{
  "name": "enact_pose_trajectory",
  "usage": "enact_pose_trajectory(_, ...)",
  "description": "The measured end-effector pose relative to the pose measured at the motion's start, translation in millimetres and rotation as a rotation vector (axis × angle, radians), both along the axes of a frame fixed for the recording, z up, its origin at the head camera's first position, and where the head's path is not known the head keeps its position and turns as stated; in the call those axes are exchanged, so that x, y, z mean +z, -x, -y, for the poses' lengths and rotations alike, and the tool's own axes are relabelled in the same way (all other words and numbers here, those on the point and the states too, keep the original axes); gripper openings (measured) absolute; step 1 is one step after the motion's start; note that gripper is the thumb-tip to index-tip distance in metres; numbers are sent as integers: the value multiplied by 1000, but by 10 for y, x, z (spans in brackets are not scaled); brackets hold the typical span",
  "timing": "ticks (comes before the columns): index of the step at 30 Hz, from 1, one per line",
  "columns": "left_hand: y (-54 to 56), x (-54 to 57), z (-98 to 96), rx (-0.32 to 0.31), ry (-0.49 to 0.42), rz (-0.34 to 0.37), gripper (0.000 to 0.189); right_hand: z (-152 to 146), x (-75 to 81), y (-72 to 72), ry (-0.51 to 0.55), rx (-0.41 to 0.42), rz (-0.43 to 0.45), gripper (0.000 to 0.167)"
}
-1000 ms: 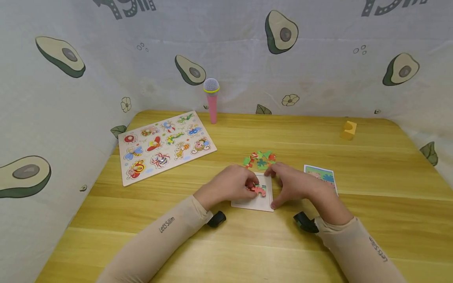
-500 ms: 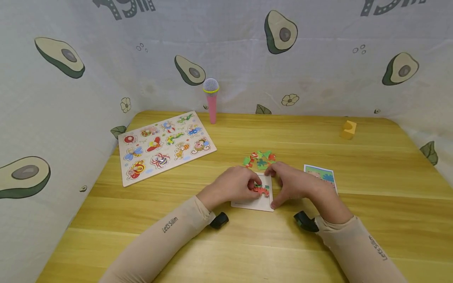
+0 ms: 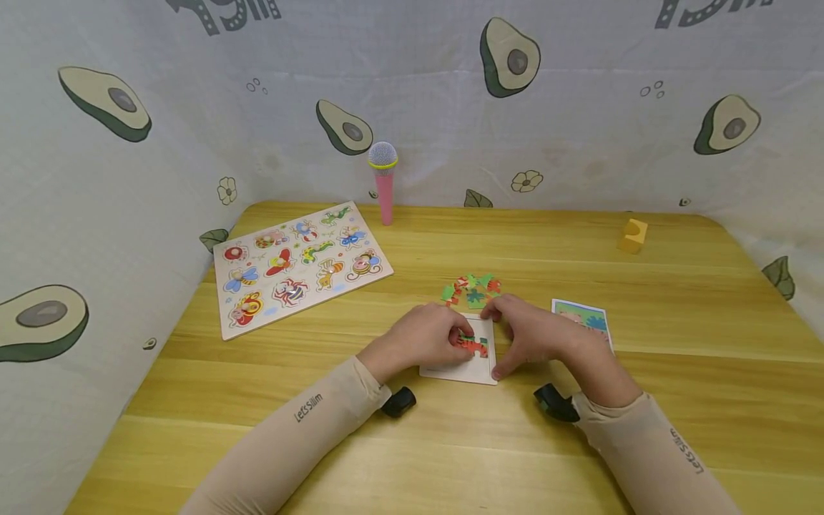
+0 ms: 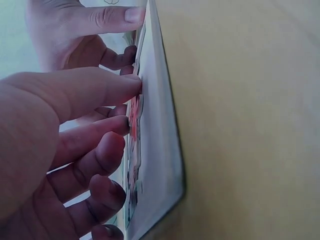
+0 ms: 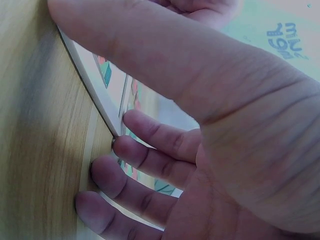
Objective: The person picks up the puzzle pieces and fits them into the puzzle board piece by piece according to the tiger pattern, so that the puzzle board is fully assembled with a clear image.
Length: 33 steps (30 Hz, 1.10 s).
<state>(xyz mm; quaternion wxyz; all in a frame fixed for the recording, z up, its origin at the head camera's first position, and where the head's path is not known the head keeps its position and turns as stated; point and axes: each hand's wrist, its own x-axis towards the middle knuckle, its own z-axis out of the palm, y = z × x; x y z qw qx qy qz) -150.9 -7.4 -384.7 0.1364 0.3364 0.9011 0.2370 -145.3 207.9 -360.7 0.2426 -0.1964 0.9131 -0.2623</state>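
Note:
A square white puzzle board (image 3: pixel 477 373) lies on the table between both hands. My left hand (image 3: pixel 421 335) reaches over its left side and pinches a red-and-green puzzle piece (image 3: pixel 475 346) with thumb and index finger. In the left wrist view the thumb (image 4: pixel 107 92) presses low on the board's face, and the other fingers are curled. My right hand (image 3: pixel 537 335) grips the board's right edge, thumb at the near corner and fingertips at the far corner. In the right wrist view the fingers (image 5: pixel 150 157) touch the board's edge and the table. The left hand hides part of the joined pieces.
Loose green and red puzzle pieces (image 3: pixel 475 293) lie just beyond the board. A picture card (image 3: pixel 592 318) sits partly behind the right wrist. Farther off are an insect peg puzzle (image 3: pixel 302 268), a pink toy microphone (image 3: pixel 385 193) and a yellow block (image 3: pixel 634 237).
The left hand has shifted slightly to the right, and the pieces under its fingers have moved within the board. The right hand has stayed at the board's edge.

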Motion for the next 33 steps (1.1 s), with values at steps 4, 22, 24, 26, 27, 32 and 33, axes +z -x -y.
enact_pose_trajectory(4,6,0,4,-7,-7,-3,28,0,9,-2,-5,-2,0,88)
enact_pose_trajectory(22,26,44,22,5,7,-16,15,7,5,-1,-14,-9,13,90)
enact_pose_trajectory(24,27,34,16,8,13,-24,14,7,1,1,-14,-9,15,90)
enact_pose_trajectory(26,28,27,12,10,17,-28,13,7,-3,4,-13,-11,17,91)
enact_pose_trajectory(27,29,25,10,11,19,-31,14,7,-4,5,-13,-11,17,91)
enact_pose_trajectory(32,19,36,-6,17,30,-46,12,10,0,4,-20,-6,8,90)
enact_pose_trajectory(33,15,40,-11,20,33,-51,11,11,5,2,-21,-6,5,90)
